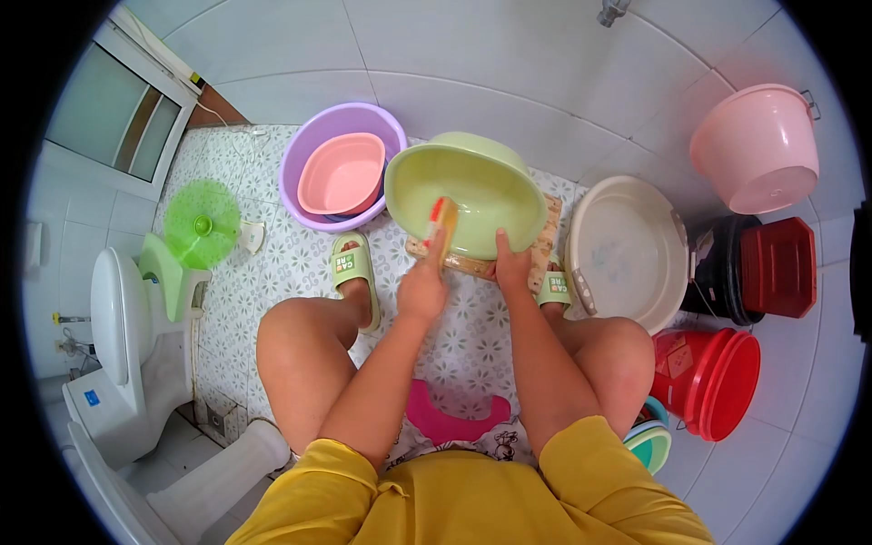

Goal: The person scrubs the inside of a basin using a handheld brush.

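Observation:
My left hand (423,285) is closed round a scrub brush (449,227) with an orange-yellow body and red and white bristles. The brush is at the inside of a light green basin (490,186), over its near left part. My right hand (513,262) grips the near rim of this basin, thumb on the inside and the other fingers mostly hidden below. Tilted toward me, the basin rests over a low wood-patterned board or stool (547,238), which it largely covers.
A purple basin (289,173) with a pink one (341,173) inside stands back left. To the right are a large whitish tub (627,250), red buckets (727,386), a dark bucket (718,272) and a hanging pink bucket (758,150). A toilet (118,318) stands left.

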The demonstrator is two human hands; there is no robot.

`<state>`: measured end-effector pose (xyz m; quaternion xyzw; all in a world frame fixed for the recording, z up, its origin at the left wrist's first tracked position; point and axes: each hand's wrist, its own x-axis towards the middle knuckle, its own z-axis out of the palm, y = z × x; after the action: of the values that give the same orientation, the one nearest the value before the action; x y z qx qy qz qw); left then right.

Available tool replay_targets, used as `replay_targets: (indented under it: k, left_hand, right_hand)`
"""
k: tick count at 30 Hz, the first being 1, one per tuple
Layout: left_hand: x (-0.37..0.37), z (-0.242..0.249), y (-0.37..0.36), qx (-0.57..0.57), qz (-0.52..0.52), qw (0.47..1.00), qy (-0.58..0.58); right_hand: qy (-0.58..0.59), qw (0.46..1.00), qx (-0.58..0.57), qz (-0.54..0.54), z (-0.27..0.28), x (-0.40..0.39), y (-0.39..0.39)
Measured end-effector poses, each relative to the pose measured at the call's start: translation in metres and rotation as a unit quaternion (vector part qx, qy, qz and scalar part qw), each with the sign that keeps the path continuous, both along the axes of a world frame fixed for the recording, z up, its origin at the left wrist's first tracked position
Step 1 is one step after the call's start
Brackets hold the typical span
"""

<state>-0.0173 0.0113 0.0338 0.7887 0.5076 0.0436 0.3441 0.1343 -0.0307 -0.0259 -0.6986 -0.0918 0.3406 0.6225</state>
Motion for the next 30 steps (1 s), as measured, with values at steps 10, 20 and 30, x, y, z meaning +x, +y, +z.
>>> replay_targets:
  k: [10, 20, 30]
  left_hand:
    - [0.012, 0.0, -0.023, -0.175, -0.011, 0.978, -0.117]
    - [-0.002, 0.0, 0.009, 0.013, 0.025, 1.0, 0.004]
    - [0.01, -0.011, -0.026, -0.183, -0.028, 0.973, -0.135]
  right_hand:
    - [0.005, 1.0, 0.006, -0.007, -0.004, 0.001, 0.0]
    - [0.017, 1.0, 0.018, 0.002, 0.0, 0.0, 0.0]
    - [0.032, 0.999, 0.021, -0.005, -0.005, 0.001, 0.0]
